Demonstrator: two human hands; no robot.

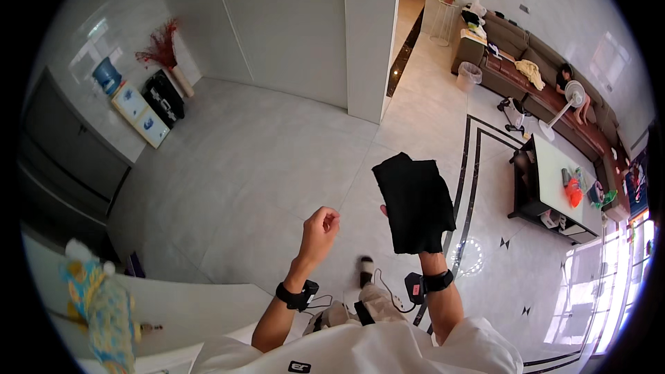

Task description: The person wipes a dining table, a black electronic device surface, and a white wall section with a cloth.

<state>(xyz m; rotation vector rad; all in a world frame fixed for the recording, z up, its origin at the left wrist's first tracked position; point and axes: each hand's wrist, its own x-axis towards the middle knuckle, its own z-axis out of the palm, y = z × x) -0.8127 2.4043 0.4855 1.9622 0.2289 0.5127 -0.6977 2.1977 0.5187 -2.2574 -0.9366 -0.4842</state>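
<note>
A piece of black cloth point(415, 202) with ragged edges covers most of my right hand point(384, 210), which bears it in front of me. Only a fingertip shows at the cloth's left edge, and the wrist comes out below. How the fingers lie under it is hidden. To its left, apart from the cloth, my left hand point(320, 228) is raised with fingers curled in towards the thumb, nothing visible in it. Each wrist wears a black strap with a small device, the left device point(306, 296) and the right device point(415, 288), with thin cables running off.
A white counter point(197, 304) with a patterned cloth-covered item point(101, 301) stands at my left. At right are a coffee table point(556, 182) with bags, a pedestal fan point(558, 111), a wastebasket point(468, 75) and a brown sofa point(524, 70) with a person on it.
</note>
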